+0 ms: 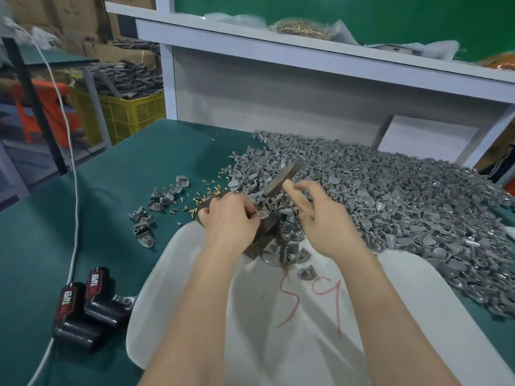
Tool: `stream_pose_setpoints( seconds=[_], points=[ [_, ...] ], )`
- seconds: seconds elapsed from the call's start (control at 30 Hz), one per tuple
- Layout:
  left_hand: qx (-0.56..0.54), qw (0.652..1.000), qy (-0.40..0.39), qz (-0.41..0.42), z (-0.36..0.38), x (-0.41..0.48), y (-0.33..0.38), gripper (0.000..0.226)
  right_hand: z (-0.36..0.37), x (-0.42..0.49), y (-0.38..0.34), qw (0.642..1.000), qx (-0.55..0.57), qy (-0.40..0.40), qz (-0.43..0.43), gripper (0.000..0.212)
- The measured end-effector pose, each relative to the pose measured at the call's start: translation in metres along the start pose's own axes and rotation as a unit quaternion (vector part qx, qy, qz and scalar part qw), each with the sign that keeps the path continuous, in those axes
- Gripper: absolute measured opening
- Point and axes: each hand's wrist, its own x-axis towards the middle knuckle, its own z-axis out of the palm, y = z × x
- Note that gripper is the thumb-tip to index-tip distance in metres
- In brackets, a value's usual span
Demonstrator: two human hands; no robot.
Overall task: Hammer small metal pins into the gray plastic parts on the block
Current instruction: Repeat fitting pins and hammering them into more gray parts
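I look down on a green desk (117,190) with both hands working at its middle. My left hand (231,217) lies on the dark block (269,228). Its fingers curl over the block's top and hold it, and the fingertips are closed on something too small for me to name. My right hand (323,221) sits just right of the block and grips the wooden handle of a hammer (284,178). The thumb and some fingers are round the handle, and two fingers look half stretched, though they are blurred. The hammer's dark head is tilted, raised above the block's far end and clear of it.

The block stands at the far edge of a white sack (278,344) marked with red figures, which spreads toward me under both forearms. A large heap of gray plastic parts (404,196) covers the desk's right side and reaches up to the block, with some parts spilled onto the sack. Left of the block lie scattered brass pins (202,197), and beyond them a few loose gray pieces (156,203). Near left, two black units labelled TAPER (83,305) lie side by side, with a white cable (73,168) running past them. On the far shelf (250,37) sits a clear bag of brass pieces (303,29).
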Motion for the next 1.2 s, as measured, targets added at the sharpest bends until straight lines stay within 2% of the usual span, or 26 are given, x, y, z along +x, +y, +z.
stream_pose_setpoints(
  seconds=[0.13,0.37,0.7,1.03,1.2],
  points=[
    [0.000,1.000,0.005,0.004,0.000,0.000,0.000,0.015,0.009,0.005,-0.013,0.999,-0.013,0.025,-0.030,0.020],
    [-0.014,1.000,-0.005,0.010,0.000,0.000,-0.003,0.014,0.027,0.017,-0.033,0.998,-0.042,0.026,-0.042,0.014],
    [-0.003,1.000,0.011,0.012,0.004,0.001,-0.003,0.012,0.025,0.020,-0.040,0.999,-0.043,0.007,-0.024,0.016],
    [0.001,1.000,0.009,0.014,0.001,0.000,-0.001,0.021,0.028,0.022,-0.043,0.998,-0.065,0.018,-0.013,0.014],
    [-0.005,1.000,0.022,0.019,0.003,0.000,-0.002,0.015,0.035,0.021,-0.037,0.998,-0.036,0.036,-0.025,0.031]
  ],
)
